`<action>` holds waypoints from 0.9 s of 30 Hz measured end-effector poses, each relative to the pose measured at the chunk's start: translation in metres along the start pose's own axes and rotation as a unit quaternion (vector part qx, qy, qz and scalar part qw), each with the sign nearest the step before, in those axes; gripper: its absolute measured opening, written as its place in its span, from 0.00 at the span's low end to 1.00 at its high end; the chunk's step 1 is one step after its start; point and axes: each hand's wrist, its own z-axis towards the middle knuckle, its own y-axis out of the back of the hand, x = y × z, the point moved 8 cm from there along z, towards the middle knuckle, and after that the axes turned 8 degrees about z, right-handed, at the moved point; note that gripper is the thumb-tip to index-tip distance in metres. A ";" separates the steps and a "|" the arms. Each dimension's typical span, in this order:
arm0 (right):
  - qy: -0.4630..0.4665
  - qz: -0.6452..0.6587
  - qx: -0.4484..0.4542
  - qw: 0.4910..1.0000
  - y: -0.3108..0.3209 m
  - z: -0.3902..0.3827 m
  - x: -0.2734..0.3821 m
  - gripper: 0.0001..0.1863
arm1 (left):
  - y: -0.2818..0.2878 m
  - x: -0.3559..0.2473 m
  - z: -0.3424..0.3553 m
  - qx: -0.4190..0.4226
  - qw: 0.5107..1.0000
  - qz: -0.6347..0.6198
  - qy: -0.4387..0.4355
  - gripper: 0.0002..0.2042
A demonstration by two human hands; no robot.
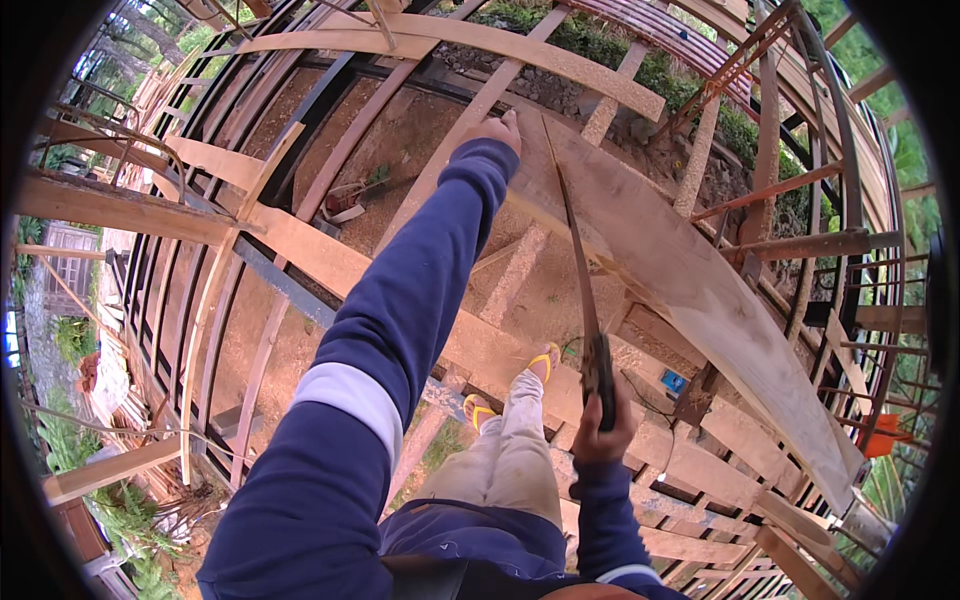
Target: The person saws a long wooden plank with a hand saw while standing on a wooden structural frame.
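Observation:
A long, wide wooden plank (705,300) lies diagonally across narrower beams. My left hand (495,135) grips the plank's far end, its fingers closed on the edge, with my sleeve hiding part of that end. My right hand (605,425) is closed on the dark handle of a handsaw (580,260), whose long, thin blade reaches away from me to the plank near my left hand, its tip near the far edge. Whether the teeth are sunk in the wood I cannot tell.
My sandalled feet (540,365) stand on timber framing with gaps showing soil below. Crossbeams (310,200) run around me, with rusty metal bars (770,195) at the right. A small blue object (672,382) lies below the plank, and an orange container (880,432) is at the far right.

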 end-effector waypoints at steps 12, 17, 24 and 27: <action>0.016 -0.040 0.013 0.999 0.003 -0.010 0.007 0.22 | 0.003 -0.004 -0.002 -0.020 1.000 0.005 -0.004 0.33; 0.014 -0.126 0.023 0.992 -0.066 0.122 0.013 0.21 | -0.010 -0.002 -0.002 -0.013 1.000 -0.021 -0.002 0.33; 0.026 -0.006 0.020 0.999 0.006 -0.021 0.014 0.24 | 0.006 0.002 -0.001 -0.018 1.000 -0.009 -0.009 0.33; 0.035 -0.083 0.011 0.996 -0.031 0.067 -0.008 0.22 | -0.002 -0.008 -0.009 0.008 1.000 -0.020 0.008 0.32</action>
